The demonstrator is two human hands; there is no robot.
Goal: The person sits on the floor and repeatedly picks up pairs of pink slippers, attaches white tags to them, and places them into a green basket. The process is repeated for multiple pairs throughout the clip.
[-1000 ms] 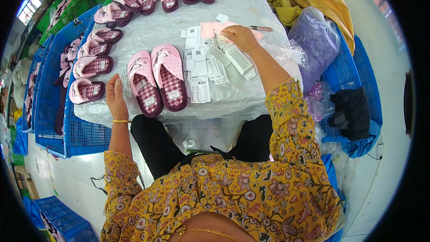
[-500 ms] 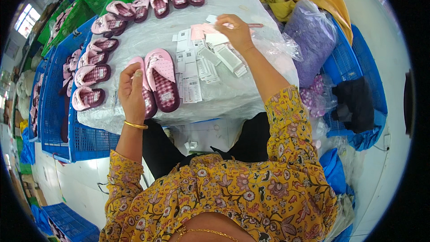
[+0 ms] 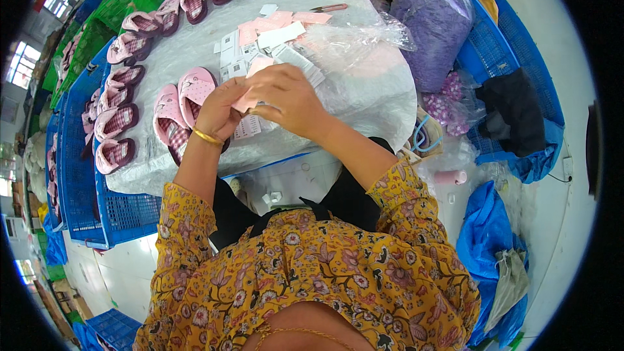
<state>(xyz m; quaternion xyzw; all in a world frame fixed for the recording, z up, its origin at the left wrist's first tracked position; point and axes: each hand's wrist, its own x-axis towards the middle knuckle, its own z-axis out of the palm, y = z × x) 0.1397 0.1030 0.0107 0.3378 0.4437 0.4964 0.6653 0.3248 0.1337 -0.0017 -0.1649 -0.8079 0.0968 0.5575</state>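
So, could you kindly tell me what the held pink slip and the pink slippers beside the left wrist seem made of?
The small pink slip: probably matte paper or thin card, being flat and without shine. The pink dotted, open-backed slippers: seemingly soft matte fabric uppers, since they show no gloss.

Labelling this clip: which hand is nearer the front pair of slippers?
Left. The left hand partly hides the slippers on their right side; the right hand is farther right, clear of them.
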